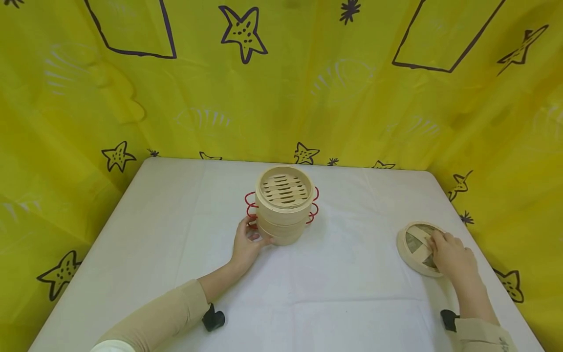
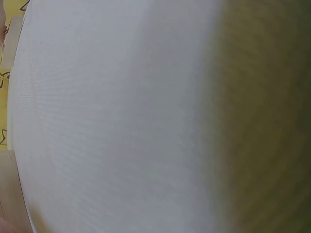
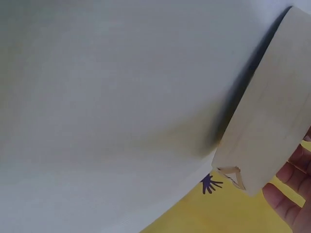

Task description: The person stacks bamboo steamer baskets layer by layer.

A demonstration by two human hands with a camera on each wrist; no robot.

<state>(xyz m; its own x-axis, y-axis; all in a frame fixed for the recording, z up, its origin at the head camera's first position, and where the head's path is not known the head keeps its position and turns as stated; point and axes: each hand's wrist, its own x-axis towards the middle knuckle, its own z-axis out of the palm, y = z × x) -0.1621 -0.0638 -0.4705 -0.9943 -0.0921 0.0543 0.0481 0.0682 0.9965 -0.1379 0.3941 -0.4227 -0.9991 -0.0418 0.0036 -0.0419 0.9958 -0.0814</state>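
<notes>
A stack of round bamboo steamer baskets (image 1: 283, 215) with red loop handles stands upright on the table, its slatted top tier uncovered. My left hand (image 1: 246, 247) grips the stack low on its left side, thumb at the front and fingers near the red loops. Far to the right, a round bamboo lid (image 1: 413, 259) with crossed strips lies on the cloth. My right hand (image 1: 453, 254) holds the lid at its middle with curled fingers. Up close in the right wrist view, the pale side of the lid (image 3: 267, 107) shows, with the fingers (image 3: 291, 174) above its top.
White cloth covers the table (image 1: 343, 293). Yellow curtains (image 1: 281, 98) with starfish drawings surround its back and sides. A black wrist mount (image 1: 214, 319) is at the left forearm and another (image 1: 448, 320) at the right.
</notes>
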